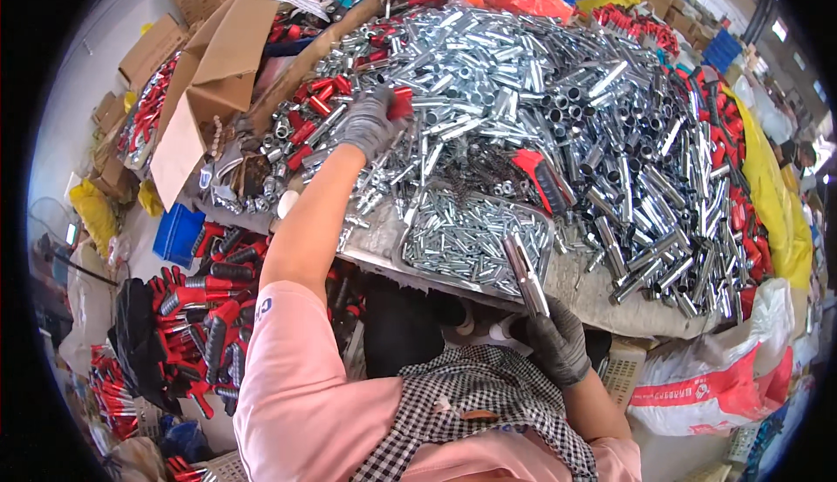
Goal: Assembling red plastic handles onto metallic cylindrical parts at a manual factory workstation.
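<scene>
- While the left hand (370,125), in a thin grey knit glove, reaches far over the table, its fingers curl at a small, smooth red plastic piece (400,103); whether they pinch it or only touch it, I cannot tell.
- On the near side, right of centre, the right hand (560,342), in a similar grey glove, has its fingers wrapped around the lower end of a long, polished metal tube (526,274), which tilts up and to the left beside the tray.
- Just left of that tube sits a shallow tray (546,255) with rounded corners, filled with slim silvery pins (462,234).
- Beyond the tray, a chunky red-and-black handle (544,181) lies slanted against a broad heap of glossy hollow tubes (488,55).
- Toward the near right edge, the table (597,301) shows a worn, dull, greyish surface.
- Far left stands an open cardboard box (231,50), its stiff flaps spread.
- Near left, below a smooth blue bin (179,234), lie piled red-and-black handles (214,308).
- Near right slumps a crinkled white-and-red sack (711,386).
</scene>
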### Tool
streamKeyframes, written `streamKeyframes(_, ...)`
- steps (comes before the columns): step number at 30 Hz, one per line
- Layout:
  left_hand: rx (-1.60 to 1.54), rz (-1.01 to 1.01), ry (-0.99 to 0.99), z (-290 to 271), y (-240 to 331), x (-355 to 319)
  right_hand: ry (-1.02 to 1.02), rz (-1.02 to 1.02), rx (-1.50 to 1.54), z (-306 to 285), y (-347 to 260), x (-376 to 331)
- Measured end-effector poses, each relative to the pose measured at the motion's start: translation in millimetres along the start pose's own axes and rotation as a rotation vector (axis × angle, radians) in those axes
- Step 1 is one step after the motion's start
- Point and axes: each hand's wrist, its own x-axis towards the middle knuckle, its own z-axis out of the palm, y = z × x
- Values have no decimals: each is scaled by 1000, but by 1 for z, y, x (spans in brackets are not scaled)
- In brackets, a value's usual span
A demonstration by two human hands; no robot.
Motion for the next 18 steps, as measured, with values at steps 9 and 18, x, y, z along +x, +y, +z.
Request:
streamKeyframes(9,-805,439,-551,-76,84,-131,-157,15,-87,16,-11,-9)
streamKeyframes(18,-1562,-47,-394,-53,103,-192,-341,-98,-174,19,-3,-14)
